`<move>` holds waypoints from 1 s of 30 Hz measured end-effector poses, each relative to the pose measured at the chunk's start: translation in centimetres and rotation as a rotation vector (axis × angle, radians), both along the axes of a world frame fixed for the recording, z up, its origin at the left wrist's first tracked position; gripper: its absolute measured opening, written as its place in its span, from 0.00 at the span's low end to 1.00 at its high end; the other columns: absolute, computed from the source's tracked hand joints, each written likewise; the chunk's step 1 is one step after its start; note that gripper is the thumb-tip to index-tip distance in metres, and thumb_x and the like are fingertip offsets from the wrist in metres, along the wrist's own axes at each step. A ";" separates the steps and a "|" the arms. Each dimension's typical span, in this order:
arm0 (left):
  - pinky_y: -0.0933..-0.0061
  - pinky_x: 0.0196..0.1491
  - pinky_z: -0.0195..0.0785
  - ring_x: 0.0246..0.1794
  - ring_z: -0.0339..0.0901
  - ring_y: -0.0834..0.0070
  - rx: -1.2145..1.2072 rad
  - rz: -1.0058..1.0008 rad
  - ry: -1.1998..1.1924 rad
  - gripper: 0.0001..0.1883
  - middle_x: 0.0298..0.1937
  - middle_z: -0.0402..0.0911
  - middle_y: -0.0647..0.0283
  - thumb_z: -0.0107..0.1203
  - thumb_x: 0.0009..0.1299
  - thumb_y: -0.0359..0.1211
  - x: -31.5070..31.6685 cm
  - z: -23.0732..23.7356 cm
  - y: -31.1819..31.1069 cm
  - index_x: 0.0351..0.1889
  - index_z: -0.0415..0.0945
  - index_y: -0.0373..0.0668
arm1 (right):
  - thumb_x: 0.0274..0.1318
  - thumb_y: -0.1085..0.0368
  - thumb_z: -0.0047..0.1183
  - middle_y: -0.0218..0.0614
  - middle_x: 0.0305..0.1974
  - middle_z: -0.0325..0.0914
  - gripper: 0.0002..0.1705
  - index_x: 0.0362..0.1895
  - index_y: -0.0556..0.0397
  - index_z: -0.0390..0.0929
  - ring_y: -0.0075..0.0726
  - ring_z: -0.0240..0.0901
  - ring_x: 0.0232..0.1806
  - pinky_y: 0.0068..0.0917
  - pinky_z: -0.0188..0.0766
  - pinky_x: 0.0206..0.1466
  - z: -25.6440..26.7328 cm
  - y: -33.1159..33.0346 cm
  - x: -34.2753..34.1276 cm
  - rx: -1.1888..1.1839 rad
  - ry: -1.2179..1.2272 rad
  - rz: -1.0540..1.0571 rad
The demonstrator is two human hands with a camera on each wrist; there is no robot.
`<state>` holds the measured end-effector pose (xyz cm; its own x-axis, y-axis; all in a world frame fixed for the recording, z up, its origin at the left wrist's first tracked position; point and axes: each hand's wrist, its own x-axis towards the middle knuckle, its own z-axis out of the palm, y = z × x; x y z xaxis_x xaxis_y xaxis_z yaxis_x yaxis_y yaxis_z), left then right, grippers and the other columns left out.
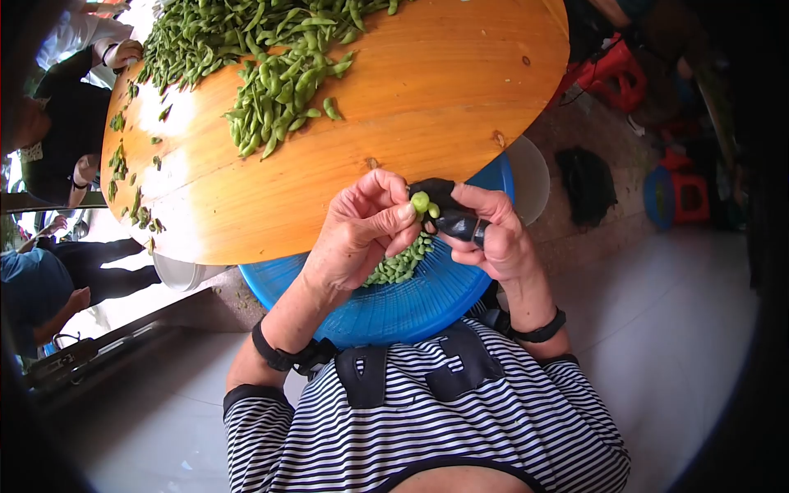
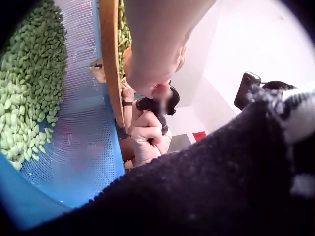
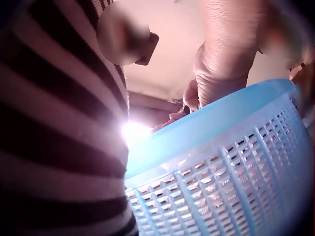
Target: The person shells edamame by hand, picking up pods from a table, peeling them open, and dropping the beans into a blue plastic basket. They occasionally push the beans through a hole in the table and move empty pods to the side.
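Note:
In the head view, my left hand (image 1: 357, 220) pinches a green edamame pod (image 1: 420, 202) between thumb and fingertips. My right hand (image 1: 500, 237) meets it from the other side, with black coverings (image 1: 457, 225) on its thumb and a finger, which pinch at the same pod. Both hands are held over a blue plastic basket (image 1: 345, 311) at the table's near edge. Shelled beans (image 1: 398, 269) lie inside the basket, partly hidden by the hands. The left wrist view shows the heap of beans (image 2: 29, 88) larger, against the perforated basket wall (image 2: 83, 147).
A wooden table (image 1: 427, 90) carries a big pile of edamame pods (image 1: 279, 90) towards its far left. Scraps (image 1: 119, 164) lie along its left edge, where other people (image 1: 62, 140) sit. Pale buckets (image 1: 528, 182) stand beneath. Red stools (image 1: 616, 74) are at the right.

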<state>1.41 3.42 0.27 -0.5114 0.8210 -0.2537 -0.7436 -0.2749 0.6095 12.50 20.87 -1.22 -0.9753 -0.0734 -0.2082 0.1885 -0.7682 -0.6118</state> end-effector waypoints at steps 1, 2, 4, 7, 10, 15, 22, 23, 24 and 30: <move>0.84 0.23 0.61 0.23 0.71 0.82 -0.064 0.025 0.033 0.08 0.28 0.77 0.66 0.60 0.67 0.26 0.1 0.2 0.1 0.39 0.71 0.41 | 0.48 0.79 0.39 0.37 0.33 0.76 0.21 0.46 0.57 0.78 0.20 0.61 0.23 0.16 0.56 0.20 0.3 0.2 0.0 0.237 -0.001 0.040; 0.84 0.23 0.61 0.23 0.71 0.82 -0.066 0.024 0.028 0.08 0.28 0.77 0.66 0.60 0.67 0.26 0.2 0.6 0.2 0.39 0.71 0.41 | 0.48 0.79 0.39 0.37 0.33 0.76 0.21 0.46 0.57 0.78 0.20 0.61 0.23 0.16 0.56 0.20 1.1 -0.1 -0.2 0.236 -0.005 0.040; 0.85 0.23 0.61 0.23 0.70 0.85 -0.243 0.027 0.348 0.10 0.28 0.77 0.68 0.61 0.67 0.28 0.0 1.3 0.3 0.40 0.70 0.41 | 0.39 0.80 0.42 0.40 0.31 0.72 0.22 0.44 0.62 0.77 0.35 0.67 0.27 0.25 0.66 0.28 3.1 -1.0 -0.9 1.140 0.240 -0.169; 0.85 0.24 0.60 0.23 0.68 0.88 -0.309 -0.064 0.442 0.10 0.27 0.74 0.72 0.62 0.67 0.30 -1.3 2.4 -0.3 0.39 0.71 0.39 | 0.30 0.81 0.44 0.45 0.31 0.68 0.26 0.43 0.66 0.75 0.50 0.69 0.31 0.32 0.68 0.36 4.0 -0.7 -0.7 1.336 0.314 -0.153; 0.84 0.25 0.59 0.23 0.66 0.89 -0.350 -0.148 0.530 0.08 0.25 0.72 0.73 0.61 0.68 0.30 -1.4 2.7 -1.0 0.39 0.74 0.37 | 0.28 0.80 0.46 0.47 0.33 0.68 0.27 0.43 0.64 0.76 0.51 0.70 0.32 0.33 0.69 0.36 3.8 0.3 -0.1 1.426 0.395 -0.090; 0.79 0.34 0.69 0.29 0.74 0.82 -0.451 -0.206 1.027 0.09 0.30 0.77 0.66 0.57 0.70 0.28 -0.5 2.2 -0.9 0.45 0.76 0.35 | 0.28 0.76 0.45 0.45 0.36 0.71 0.27 0.42 0.63 0.77 0.46 0.74 0.34 0.30 0.71 0.37 2.5 0.4 1.5 1.410 0.392 -0.167; 0.61 0.51 0.71 0.47 0.77 0.59 -0.765 -0.952 1.909 0.14 0.50 0.77 0.55 0.51 0.67 0.27 1.4 -4.8 -0.6 0.50 0.74 0.39 | 0.37 0.78 0.42 0.50 0.35 0.75 0.24 0.45 0.67 0.74 0.54 0.73 0.36 0.30 0.70 0.45 1.5 6.7 4.1 1.749 -0.112 -0.496; 0.61 0.54 0.70 0.51 0.75 0.60 -0.869 -0.998 2.158 0.14 0.50 0.76 0.55 0.49 0.68 0.28 1.2 -6.9 -0.5 0.52 0.73 0.40 | 0.40 0.80 0.43 0.57 0.38 0.76 0.23 0.47 0.68 0.73 0.59 0.74 0.41 0.33 0.70 0.49 0.1 7.9 4.7 1.811 -0.151 -0.537; 0.61 0.54 0.70 0.51 0.75 0.60 -0.875 -0.991 2.161 0.14 0.50 0.76 0.55 0.49 0.68 0.28 -0.1 -9.0 -0.8 0.52 0.73 0.40 | 0.40 0.80 0.43 0.57 0.38 0.76 0.23 0.47 0.68 0.73 0.59 0.74 0.41 0.33 0.70 0.49 -0.1 8.3 4.9 1.813 -0.143 -0.540; 0.68 0.53 0.70 0.50 0.74 0.69 -0.765 0.137 3.460 0.14 0.46 0.77 0.55 0.39 0.75 0.36 -2.7 -12.1 -0.9 0.51 0.70 0.39 | 0.40 0.80 0.43 0.61 0.39 0.77 0.29 0.53 0.69 0.71 0.61 0.76 0.44 0.34 0.71 0.50 -0.3 8.4 5.4 1.835 -0.517 -0.388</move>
